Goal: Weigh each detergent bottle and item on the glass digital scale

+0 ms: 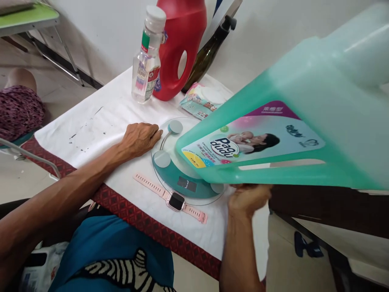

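My left hand (141, 139) rests on the white cloth with its fingers curled in, the knuckles against the left rim of a round glass scale (165, 172). On that scale stands a large green Pao dudu detergent jug (252, 138), rising towards me and filling the right of the view. My right hand (251, 198) is at the scale's right edge, low behind the jug's handle side; the jug hides its fingers. In front of the scale, a pink-strapped smartwatch (176, 201) lies flat, face up. The scale's small display (187, 183) shows a figure too small to read.
Behind the scale stand a clear bottle with a white cap (147, 56), a red jug (182, 40), a dark pump bottle (209, 52) and a packet of wipes (202, 101). A person's knee (21, 79) shows at far left. Dark slippers (307, 245) lie on the floor.
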The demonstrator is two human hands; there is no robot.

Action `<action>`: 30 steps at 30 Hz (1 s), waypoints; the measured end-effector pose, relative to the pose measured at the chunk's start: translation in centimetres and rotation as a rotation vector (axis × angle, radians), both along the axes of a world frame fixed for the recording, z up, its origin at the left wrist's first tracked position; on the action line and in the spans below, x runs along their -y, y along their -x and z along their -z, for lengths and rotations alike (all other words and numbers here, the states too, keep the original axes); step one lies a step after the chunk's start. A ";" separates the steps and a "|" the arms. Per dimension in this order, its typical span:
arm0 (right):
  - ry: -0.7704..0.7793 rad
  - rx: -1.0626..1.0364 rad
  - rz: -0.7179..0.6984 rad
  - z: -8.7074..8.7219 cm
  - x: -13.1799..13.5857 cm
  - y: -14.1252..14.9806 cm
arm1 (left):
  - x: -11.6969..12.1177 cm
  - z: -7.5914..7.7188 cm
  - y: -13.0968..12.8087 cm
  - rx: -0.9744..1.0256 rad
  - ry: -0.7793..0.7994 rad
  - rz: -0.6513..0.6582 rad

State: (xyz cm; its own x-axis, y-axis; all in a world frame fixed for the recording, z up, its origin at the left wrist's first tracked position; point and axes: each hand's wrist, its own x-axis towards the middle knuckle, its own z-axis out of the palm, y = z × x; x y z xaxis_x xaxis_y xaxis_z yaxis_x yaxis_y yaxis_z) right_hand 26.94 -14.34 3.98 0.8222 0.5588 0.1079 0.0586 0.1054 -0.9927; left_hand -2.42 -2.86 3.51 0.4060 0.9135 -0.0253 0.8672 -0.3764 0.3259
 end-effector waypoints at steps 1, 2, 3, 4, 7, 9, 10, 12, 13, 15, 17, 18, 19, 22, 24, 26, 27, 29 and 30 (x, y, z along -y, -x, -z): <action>0.043 -0.033 0.014 1.1 0.2 -0.1 | 0.0 0.0 0.0 0.000 0.001 -0.002; 0.064 -0.058 0.038 2.0 0.3 -0.2 | 0.0 -0.1 0.0 -0.001 0.004 -0.005; 0.071 -0.080 0.066 2.5 0.4 -0.3 | 0.0 -0.1 0.0 -0.002 0.006 -0.010; 0.086 -0.101 0.078 2.9 0.4 -0.4 | 0.0 -0.1 0.0 -0.004 0.007 -0.014; 0.111 -0.093 0.074 3.2 0.3 -0.9 | 0.0 -0.3 -0.1 -0.008 0.009 -0.017; 0.119 -0.062 0.036 3.3 0.2 -1.2 | -0.1 -0.4 -0.1 -0.009 0.012 -0.019; 0.120 -0.050 0.021 3.3 0.2 -1.3 | -0.1 -0.4 -0.1 -0.009 0.014 -0.020; 0.113 -0.040 0.006 3.5 0.4 -1.5 | -0.1 -0.4 -0.2 -0.005 0.016 -0.021; 0.108 -0.037 0.006 3.5 0.4 -1.5 | -0.1 -0.4 -0.2 -0.003 0.015 -0.020; 0.100 -0.036 0.012 3.5 0.5 -1.3 | -0.1 -0.4 -0.2 -0.004 0.014 -0.021; 0.091 -0.037 0.011 3.3 0.4 -1.1 | 0.0 -0.5 -0.2 -0.008 0.018 -0.017; 0.086 -0.038 0.006 3.2 0.4 -1.0 | -0.1 -0.5 -0.1 -0.009 0.021 -0.015; 0.080 -0.038 -0.003 3.0 0.3 -0.8 | -0.1 -0.5 -0.1 -0.008 0.026 -0.013; 0.071 -0.041 -0.018 2.8 0.2 -0.6 | -0.1 -0.6 -0.1 0.001 0.040 -0.008; 0.077 -0.040 -0.016 2.8 0.1 -0.6 | -0.1 -0.7 -0.1 0.004 0.045 -0.008; 0.079 -0.028 -0.015 2.9 0.2 -0.6 | -0.1 -0.6 0.0 0.002 0.045 -0.007; 0.083 -0.019 -0.018 2.9 0.2 -0.6 | -0.1 -0.6 0.0 0.000 0.045 -0.006; 0.092 -0.002 -0.026 3.0 0.2 -0.7 | -0.1 -0.6 0.0 0.001 0.046 -0.003; 0.097 0.003 -0.028 3.0 0.3 -0.7 | -0.1 -0.6 0.0 0.000 0.047 -0.001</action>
